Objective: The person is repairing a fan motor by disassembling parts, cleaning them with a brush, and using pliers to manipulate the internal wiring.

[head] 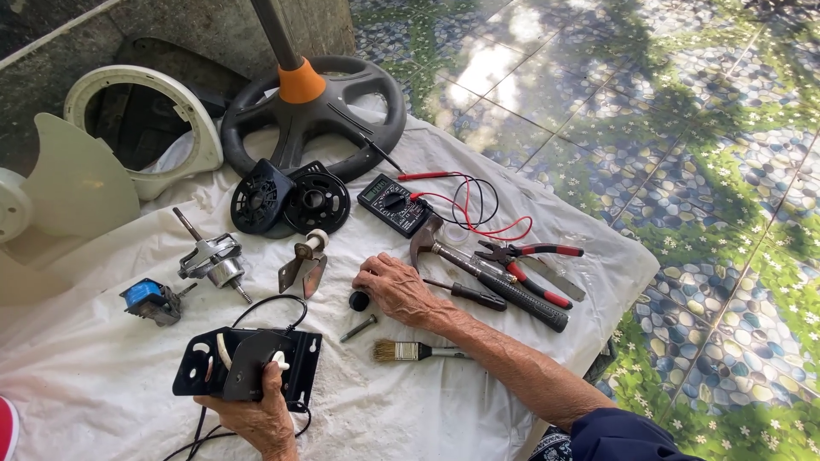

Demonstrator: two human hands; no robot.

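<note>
We see a white cloth (410,410) spread as the work surface. Above the black plate (248,365), at the cloth's far edge, stands the round fan base (316,111). Our left hand (256,418) grips that plate from below, fingers closed on it. Right of the plate, our right hand (395,286) rests loosely curled — beside a small black knob (360,300) and a screw (359,328).
</note>
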